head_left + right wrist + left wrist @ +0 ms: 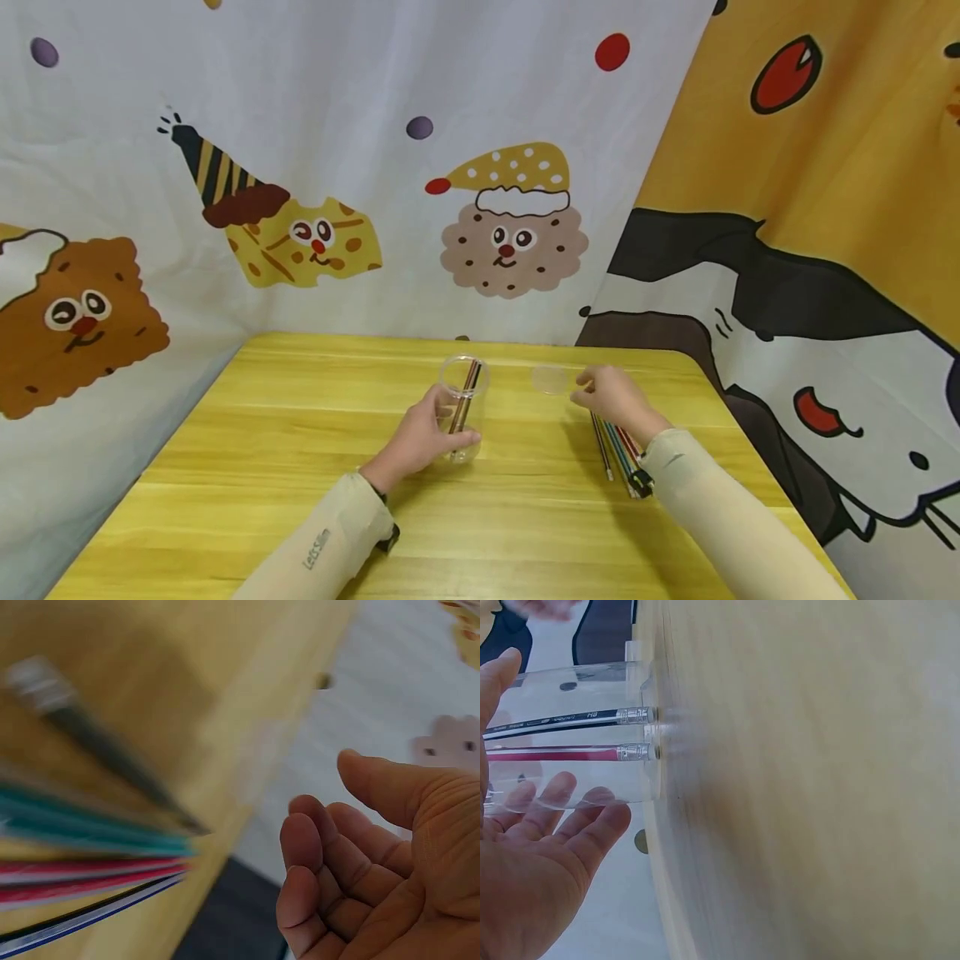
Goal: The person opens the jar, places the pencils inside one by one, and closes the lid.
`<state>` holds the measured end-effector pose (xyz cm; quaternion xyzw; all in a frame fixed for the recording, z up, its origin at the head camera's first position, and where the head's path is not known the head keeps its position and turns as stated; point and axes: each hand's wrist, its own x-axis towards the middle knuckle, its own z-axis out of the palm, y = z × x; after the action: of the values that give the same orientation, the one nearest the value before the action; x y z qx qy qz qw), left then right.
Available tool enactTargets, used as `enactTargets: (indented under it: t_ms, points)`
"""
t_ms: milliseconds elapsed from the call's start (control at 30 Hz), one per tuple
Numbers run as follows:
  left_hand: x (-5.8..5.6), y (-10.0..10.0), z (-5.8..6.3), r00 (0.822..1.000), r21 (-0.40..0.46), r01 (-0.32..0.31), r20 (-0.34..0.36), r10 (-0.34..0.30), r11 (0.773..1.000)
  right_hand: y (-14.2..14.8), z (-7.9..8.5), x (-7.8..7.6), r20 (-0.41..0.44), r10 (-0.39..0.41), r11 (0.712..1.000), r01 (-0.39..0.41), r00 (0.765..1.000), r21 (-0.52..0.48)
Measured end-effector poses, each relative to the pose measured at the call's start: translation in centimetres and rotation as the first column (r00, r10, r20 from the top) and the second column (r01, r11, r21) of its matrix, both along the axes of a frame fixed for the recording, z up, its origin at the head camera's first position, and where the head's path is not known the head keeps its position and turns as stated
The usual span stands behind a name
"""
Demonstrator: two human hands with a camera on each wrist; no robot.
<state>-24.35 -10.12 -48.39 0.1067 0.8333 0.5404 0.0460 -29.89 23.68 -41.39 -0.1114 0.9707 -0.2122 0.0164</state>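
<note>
My left hand [417, 435] grips a clear plastic jar [475, 412] upright on the table, fingers and thumb curved round its side. Two pencils stand inside: a black striped pencil [562, 720] and a red striped pencil [562, 754], with their metal-banded ends at the jar's bottom. To the right, my right hand [613, 395] hovers over the far end of several loose pencils [619, 454], its fingers loosely bent with nothing between them in the right wrist view. Those pencils are black, teal, red and blue-white striped.
A round clear lid [550, 380] lies flat near the table's back edge, between the jar and my right hand. Behind the wooden table [300, 417] hangs a printed cloth [337, 100] with cartoon figures, and it runs down the right side too.
</note>
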Motion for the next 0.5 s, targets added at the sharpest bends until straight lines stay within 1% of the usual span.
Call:
enactTargets:
  t_ms: [33, 100, 167, 333, 500]
  points:
    - [0.0, 0.0, 0.0, 1.000, -0.001, 0.002, 0.002, -0.002, 1.000, 0.7, -0.4, 0.1, 0.042, -0.005, 0.999, 0.003, 0.999, 0.038]
    - [0.1, -0.1, 0.0, 1.000, -0.002, 0.001, 0.010, -0.001, 1.000, 1.6, -1.2, 0.5, 0.083, -0.009, 0.996, 0.002, 0.996, 0.091]
    - [0.1, -0.1, 0.0, 1.000, -0.010, -0.003, 0.012, 0.003, 1.000, 2.0, -1.8, 0.8, 0.088, -0.012, 0.992, 0.001, 0.996, 0.128]
    - [0.1, 0.0, 0.0, 1.000, -0.018, -0.010, 0.012, 0.010, 1.000, 2.1, -2.9, 1.2, 0.084, -0.033, 0.983, 0.017, 0.996, 0.182]
    - [0.1, 0.0, 0.1, 1.000, -0.015, -0.003, 0.007, 0.003, 1.000, 2.3, -4.1, 1.4, 0.103, -0.040, 0.979, 0.018, 0.994, 0.202]
